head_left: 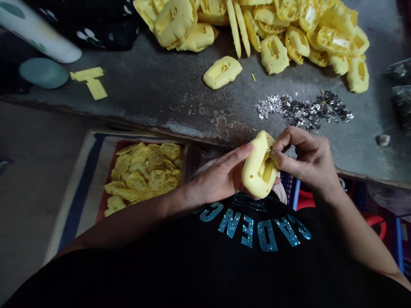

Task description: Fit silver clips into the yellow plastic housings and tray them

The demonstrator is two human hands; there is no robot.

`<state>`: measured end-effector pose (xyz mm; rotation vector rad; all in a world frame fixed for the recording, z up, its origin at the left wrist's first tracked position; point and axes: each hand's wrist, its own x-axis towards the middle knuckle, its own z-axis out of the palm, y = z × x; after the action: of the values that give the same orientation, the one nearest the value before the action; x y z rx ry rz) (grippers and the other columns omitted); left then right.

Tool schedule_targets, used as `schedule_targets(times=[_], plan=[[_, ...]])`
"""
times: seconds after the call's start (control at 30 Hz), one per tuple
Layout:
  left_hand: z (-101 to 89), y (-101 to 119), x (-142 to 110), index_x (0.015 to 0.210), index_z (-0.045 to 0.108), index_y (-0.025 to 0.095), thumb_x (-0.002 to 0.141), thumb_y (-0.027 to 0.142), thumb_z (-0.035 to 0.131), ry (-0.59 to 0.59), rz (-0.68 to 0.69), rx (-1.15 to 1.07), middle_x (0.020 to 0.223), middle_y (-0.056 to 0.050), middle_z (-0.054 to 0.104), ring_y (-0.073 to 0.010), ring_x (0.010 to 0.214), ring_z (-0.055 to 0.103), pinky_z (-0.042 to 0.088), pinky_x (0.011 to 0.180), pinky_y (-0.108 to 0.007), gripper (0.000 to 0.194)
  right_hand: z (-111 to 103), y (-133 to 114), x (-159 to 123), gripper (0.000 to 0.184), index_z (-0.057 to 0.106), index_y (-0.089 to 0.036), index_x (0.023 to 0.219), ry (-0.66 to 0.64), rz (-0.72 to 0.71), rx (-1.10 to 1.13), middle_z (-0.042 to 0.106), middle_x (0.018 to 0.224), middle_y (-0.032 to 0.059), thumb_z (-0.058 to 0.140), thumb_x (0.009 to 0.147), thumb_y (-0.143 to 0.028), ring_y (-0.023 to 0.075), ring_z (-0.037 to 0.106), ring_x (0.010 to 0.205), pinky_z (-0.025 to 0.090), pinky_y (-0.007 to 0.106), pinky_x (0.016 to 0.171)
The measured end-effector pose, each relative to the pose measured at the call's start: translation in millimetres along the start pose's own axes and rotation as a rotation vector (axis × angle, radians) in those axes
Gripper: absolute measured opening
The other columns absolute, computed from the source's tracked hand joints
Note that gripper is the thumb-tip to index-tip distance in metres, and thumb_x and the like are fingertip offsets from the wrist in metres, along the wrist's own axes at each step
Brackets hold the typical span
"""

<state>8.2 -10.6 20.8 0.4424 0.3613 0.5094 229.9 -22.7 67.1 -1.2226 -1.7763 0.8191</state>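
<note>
My left hand [224, 173] is wrapped round a yellow plastic shell [253, 171], held tilted in front of my chest with its long slot facing up. At the slot's upper edge, my right hand [303, 160] pinches with thumb and forefinger. What sits in that pinch is too small and hidden to name. On the table just beyond lies a spread of small shiny metal pieces [302, 111]. Another yellow shell [222, 72] rests alone on the tabletop, farther off.
A heap of yellow shells [276, 25] covers the back of the grey table [154, 90]. Yellow strips [91, 81] and a teal oval object [44, 72] lie at left. Below the table edge stands a red tray [107, 192] full of yellow parts. Plastic bags [401, 100] sit far right.
</note>
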Motion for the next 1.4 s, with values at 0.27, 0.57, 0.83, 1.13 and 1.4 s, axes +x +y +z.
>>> schedule_targets(times=[0.27,0.57,0.83,1.13,1.4], plan=[[6.4,-3,-1,0.152,0.071,0.02,0.1,0.059,0.086,0.082,0.034,-0.012,0.145,-0.018,0.082,-0.0379,0.136,0.079,0.066,0.116,-0.052,0.067,-6,-5,-3,0.026,0.065,-0.027,0.081,-0.003,-0.046,-0.062,0.073,0.081,-0.0003,0.086,0.097,-0.032,0.019,0.067,0.074,0.058,0.037,0.071],[3.5,-2,-1,0.159,0.067,0.023,0.1,0.065,0.083,0.056,0.0,0.003,0.143,-0.016,0.083,-0.0396,0.126,0.084,0.072,0.098,-0.046,0.074,-12,1,2,0.026,0.069,-0.026,0.08,-0.05,0.025,0.077,0.074,0.079,-0.0025,0.089,0.094,-0.036,0.0155,0.066,0.072,0.056,0.033,0.069],[4.3,-2,-1,0.161,0.065,0.021,0.098,0.062,0.087,0.106,0.003,0.013,0.143,-0.017,0.083,-0.0377,0.129,0.082,0.071,0.102,-0.044,0.079,-24,-4,19,0.017,0.073,-0.023,0.082,-0.223,0.101,0.118,0.077,0.08,-0.0022,0.087,0.088,-0.028,0.0139,0.069,0.07,0.059,0.028,0.066],[8.3,5,-1,0.143,0.075,0.017,0.096,0.06,0.087,0.084,-0.071,0.006,0.137,-0.022,0.084,-0.0391,0.124,0.084,0.07,0.083,-0.036,0.065,-40,17,17,0.024,0.076,-0.027,0.081,-0.118,0.123,0.175,0.073,0.075,-0.0027,0.091,0.093,-0.041,0.0141,0.061,0.064,0.049,0.031,0.058],[7.7,3,0,0.14,0.077,0.017,0.091,0.062,0.094,0.211,0.059,0.072,0.133,-0.018,0.085,-0.0324,0.116,0.083,0.069,0.085,-0.032,0.068,-33,30,7,0.037,0.082,-0.03,0.135,0.004,-0.153,-0.227,0.084,0.128,0.0084,0.089,0.1,-0.036,0.0275,0.079,0.113,0.067,0.044,0.093]])
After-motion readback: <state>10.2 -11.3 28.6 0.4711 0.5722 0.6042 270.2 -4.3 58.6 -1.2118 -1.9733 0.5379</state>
